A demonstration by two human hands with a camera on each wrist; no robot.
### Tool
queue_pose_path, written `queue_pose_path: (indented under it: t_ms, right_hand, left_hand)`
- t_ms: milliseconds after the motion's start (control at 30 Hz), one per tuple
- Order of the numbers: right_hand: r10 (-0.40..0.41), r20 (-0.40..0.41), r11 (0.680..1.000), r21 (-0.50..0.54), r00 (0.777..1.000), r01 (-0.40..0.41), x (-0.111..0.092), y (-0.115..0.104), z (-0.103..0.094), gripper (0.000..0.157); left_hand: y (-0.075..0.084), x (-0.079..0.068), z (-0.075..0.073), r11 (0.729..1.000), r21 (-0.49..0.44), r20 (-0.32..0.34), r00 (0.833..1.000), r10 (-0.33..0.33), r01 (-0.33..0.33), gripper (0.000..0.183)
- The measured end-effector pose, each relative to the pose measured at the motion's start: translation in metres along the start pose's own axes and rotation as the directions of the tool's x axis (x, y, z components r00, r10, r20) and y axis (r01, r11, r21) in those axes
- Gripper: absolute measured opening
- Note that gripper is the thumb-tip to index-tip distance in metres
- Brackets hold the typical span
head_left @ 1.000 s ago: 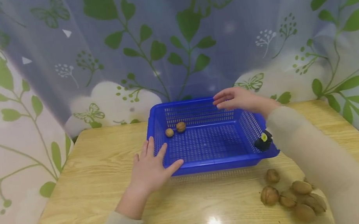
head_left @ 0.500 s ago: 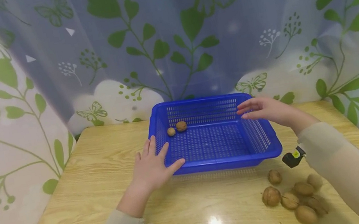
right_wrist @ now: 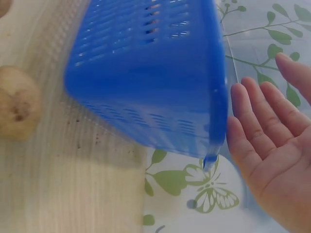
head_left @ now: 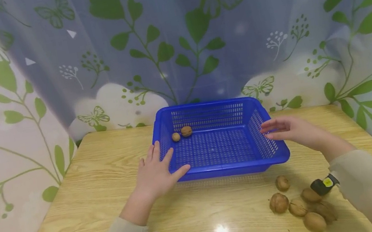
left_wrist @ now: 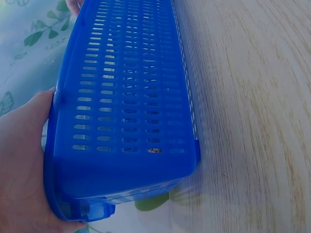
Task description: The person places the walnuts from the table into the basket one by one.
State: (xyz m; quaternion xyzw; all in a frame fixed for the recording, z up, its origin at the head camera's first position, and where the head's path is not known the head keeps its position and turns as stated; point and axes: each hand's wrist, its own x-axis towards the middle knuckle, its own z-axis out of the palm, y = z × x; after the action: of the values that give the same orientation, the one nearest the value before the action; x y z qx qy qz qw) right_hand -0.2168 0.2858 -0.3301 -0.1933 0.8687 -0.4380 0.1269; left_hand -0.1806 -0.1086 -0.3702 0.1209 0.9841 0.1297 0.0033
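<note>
A blue slotted plastic basket (head_left: 222,168) stands on the table, with two walnuts (head_left: 186,131) of different size at its left end. My left hand (head_left: 157,177) rests on the near left corner of the rim, fingers spread; its thumb (left_wrist: 36,114) shows along the rim in the left wrist view. Over the right rim is my right hand (head_left: 293,131), palm turned inward, fingers loosely extended and holding nothing. In the right wrist view those fingers (right_wrist: 265,124) lie beside the basket's wall (right_wrist: 141,82). Several more walnuts (head_left: 298,207) lie right of centre, partly beneath the right wrist.
The wooden table (head_left: 88,214) carries everything. A patterned curtain (head_left: 175,52) with leaves and butterflies hangs along the back edge and both sides. In the right wrist view a single walnut (right_wrist: 18,103) lies close to the basket.
My right hand has moved right and back toward me, from above the basket's far right part to its right rim. The left hand and the two walnuts inside stay put.
</note>
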Motion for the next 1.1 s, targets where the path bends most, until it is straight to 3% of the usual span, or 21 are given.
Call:
queue_pose_path:
  t_ms: [433,833,1100]
  right_hand:
    - [-0.003,-0.052,1.000,-0.015,0.999,0.002,-0.033,0.013,0.002,0.046]
    - [0.011,-0.106,0.999,0.050,0.994,-0.006,-0.064,0.029,0.010,0.047]
    - [0.102,-0.118,0.994,0.037,0.988,-0.098,-0.089,0.048,0.016,0.047]
  left_hand:
    - [-0.001,0.000,0.001,1.000,0.000,-0.001,1.000,-0.006,0.006,0.088]
    - [-0.002,0.001,0.001,1.000,-0.015,-0.005,1.000,0.004,-0.004,0.088]
    - [-0.001,0.000,0.001,1.000,-0.010,-0.004,1.000,0.006,-0.006,0.088]
